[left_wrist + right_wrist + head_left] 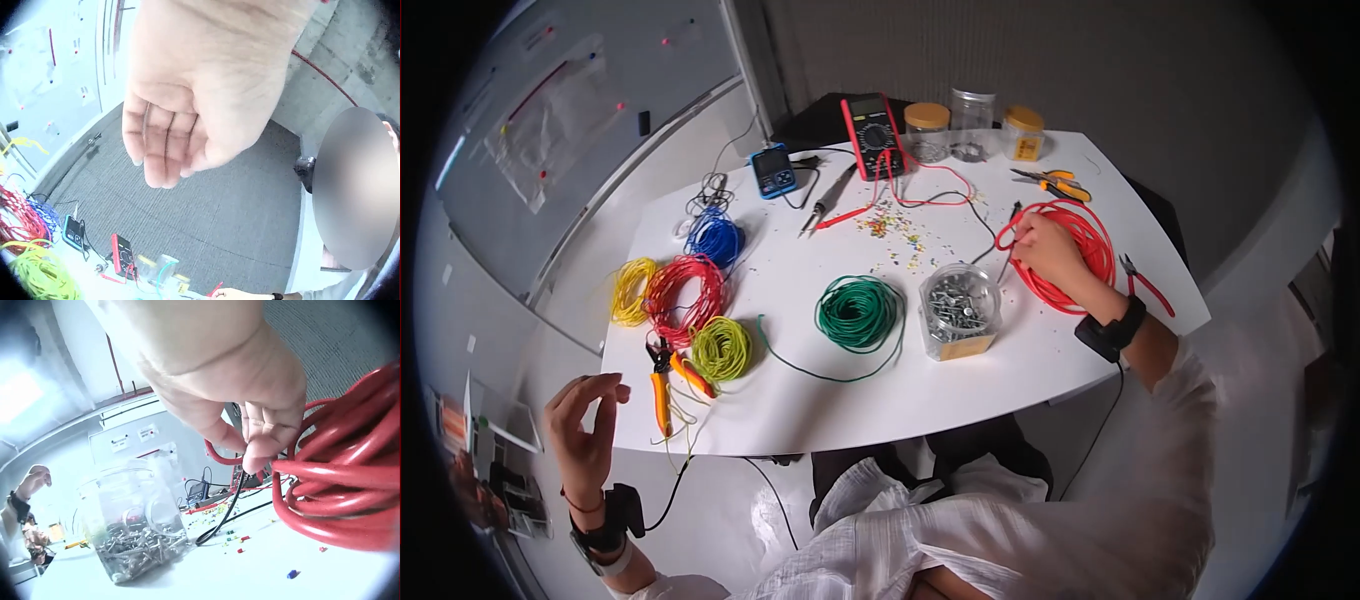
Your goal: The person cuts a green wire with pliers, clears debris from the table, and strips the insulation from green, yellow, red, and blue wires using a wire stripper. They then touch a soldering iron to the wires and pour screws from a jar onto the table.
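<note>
The right hand (1050, 252) had a strand of the red cable coil (350, 475) pinched in its grip, near the screw jar (960, 310) on the worktop's (850, 415) right side; the left hand (585, 420) was raised, loosely curved and holding nothing. Steadying the coil with that free hand seemed the surest guard against tangled loops. The right wrist view bared the pinching fingertips; only the head view showed the red-handled pliers (1152, 291) beside the coil

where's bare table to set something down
Bare: front strip of white table, before the green wire coil and clear screw jar; also between that coil and the blue wire coil. Crowded: left, around the orange-handled pliers; right, around the red cable coil.
</note>
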Demonstrator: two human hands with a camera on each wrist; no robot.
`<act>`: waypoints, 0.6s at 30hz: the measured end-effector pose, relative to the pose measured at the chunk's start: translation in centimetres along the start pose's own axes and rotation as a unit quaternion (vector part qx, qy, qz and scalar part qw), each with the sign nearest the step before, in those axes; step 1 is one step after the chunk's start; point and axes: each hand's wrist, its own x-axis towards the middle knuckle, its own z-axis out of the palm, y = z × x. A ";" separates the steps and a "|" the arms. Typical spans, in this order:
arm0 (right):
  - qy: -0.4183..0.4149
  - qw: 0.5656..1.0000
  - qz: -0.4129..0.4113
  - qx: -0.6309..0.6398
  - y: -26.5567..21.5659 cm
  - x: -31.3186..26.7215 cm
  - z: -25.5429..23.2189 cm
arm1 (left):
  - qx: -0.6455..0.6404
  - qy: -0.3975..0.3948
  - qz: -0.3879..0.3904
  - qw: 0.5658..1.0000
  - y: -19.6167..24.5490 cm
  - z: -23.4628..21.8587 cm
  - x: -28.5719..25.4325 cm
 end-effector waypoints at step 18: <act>-0.003 0.969 -0.112 -0.220 -1.0 0.1 -1.6 | -0.082 -0.052 0.031 0.995 -2.1 -0.1 2.7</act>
